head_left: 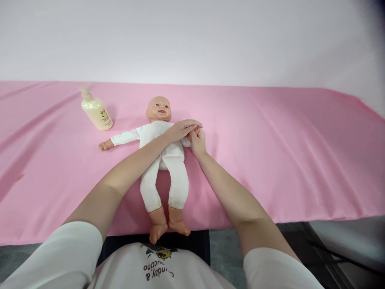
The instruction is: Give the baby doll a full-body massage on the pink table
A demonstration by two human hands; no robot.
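Note:
A baby doll (pixel 162 140) with a bald head and a white cloth body lies face up, its bare feet towards me. My left hand (pixel 184 128) reaches across its chest to the doll's arm on the right, fingers long and together over the doll's hand (pixel 189 138), thumb beneath. From the right side, my right hand (pixel 199 143) is closed around the same doll's hand, touching my left fingertips. Most of that small hand is hidden by my fingers. The doll's other arm (pixel 126 137) stretches out to the left.
A pump bottle (pixel 96 112) of pale yellow liquid stands left of the doll's head. Pink cloth (pixel 270 160) with soft folds covers the table, and its front edge runs just under the doll's feet. Behind is a white wall (pixel 192 40).

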